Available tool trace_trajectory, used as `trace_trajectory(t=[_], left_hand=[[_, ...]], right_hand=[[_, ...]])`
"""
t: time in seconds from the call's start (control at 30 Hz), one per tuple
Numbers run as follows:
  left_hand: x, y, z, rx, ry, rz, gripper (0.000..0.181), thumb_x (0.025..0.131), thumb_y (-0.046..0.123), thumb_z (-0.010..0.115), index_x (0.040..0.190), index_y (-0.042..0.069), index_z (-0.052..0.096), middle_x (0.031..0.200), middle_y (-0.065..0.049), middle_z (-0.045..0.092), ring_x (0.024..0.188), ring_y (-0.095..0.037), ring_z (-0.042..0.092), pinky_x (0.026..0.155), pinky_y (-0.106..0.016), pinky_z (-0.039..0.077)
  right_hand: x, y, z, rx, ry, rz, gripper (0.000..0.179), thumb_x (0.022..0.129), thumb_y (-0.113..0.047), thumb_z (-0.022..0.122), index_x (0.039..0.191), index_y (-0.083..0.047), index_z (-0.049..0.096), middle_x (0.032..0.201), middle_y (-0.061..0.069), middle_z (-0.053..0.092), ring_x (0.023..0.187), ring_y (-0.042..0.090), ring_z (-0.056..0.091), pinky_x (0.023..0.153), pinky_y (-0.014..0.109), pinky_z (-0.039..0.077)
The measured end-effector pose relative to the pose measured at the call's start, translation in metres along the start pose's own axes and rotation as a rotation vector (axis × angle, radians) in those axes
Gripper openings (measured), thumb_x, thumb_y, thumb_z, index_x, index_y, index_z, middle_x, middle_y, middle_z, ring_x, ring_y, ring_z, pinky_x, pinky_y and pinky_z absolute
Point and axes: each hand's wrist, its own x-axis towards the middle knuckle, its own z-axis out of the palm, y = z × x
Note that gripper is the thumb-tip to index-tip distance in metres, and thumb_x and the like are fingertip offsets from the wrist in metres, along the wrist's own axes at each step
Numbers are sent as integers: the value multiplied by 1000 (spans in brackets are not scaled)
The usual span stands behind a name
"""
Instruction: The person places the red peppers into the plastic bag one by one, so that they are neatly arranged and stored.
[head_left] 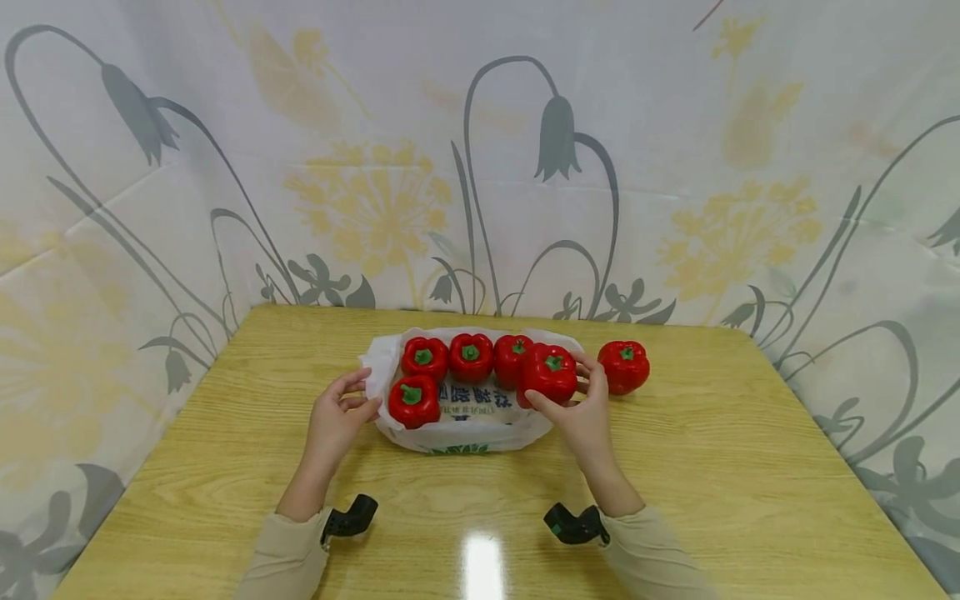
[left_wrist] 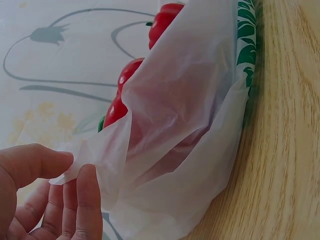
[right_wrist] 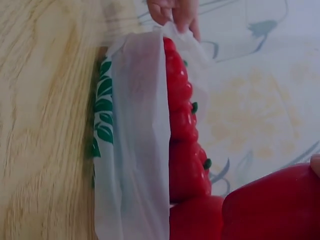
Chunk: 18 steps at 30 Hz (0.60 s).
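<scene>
A white plastic bag (head_left: pixel 480 437) with printed lettering lies with its mouth spread on the table, several red bell peppers (head_left: pixel 471 358) inside it. My left hand (head_left: pixel 337 417) is at the bag's left end. In the left wrist view its thumb and fingers pinch the thin rim. Over the bag's right end, my right hand (head_left: pixel 585 408) grips another red bell pepper (head_left: pixel 551 377), green stem up. That held pepper (right_wrist: pixel 275 207) also shows at the lower right of the right wrist view, with only a fingertip visible on it. Whether it touches the peppers below is unclear.
One more red bell pepper (head_left: pixel 624 367) stands on the wooden table (head_left: pixel 750 467), right of the bag and close to my right hand. Behind the table's back edge hangs a flower-patterned cloth (head_left: pixel 480 167). Black wrist devices (head_left: pixel 573 525) sit at both cuffs.
</scene>
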Motion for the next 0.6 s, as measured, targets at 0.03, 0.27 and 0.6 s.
trace_trajectory(t=[0.03, 0.27, 0.6], left_hand=[[0, 0, 0, 5, 1, 0, 47, 87, -4, 61, 132, 1, 48, 115, -14, 44, 82, -6, 53, 69, -21, 54], [1, 0, 0, 16, 4, 7, 46, 87, -3, 61, 131, 2, 49, 116, -14, 44, 84, -8, 53, 69, -21, 54], [1, -1, -1, 12, 4, 3, 46, 87, -2, 61, 132, 2, 49, 117, -14, 43, 86, -11, 52, 71, -22, 54]], right_hand=[[0, 0, 2, 4, -3, -2, 78, 74, -18, 80, 136, -7, 33, 128, 11, 39, 110, 24, 38, 81, 33, 45], [-1, 0, 17, 7, -22, -3, 78, 74, -18, 80, 135, -7, 33, 130, 12, 39, 111, 26, 39, 84, 36, 46], [-5, 1, 38, 2, -56, 6, 78, 71, -17, 82, 133, -6, 35, 127, 14, 40, 113, 29, 39, 89, 44, 46]])
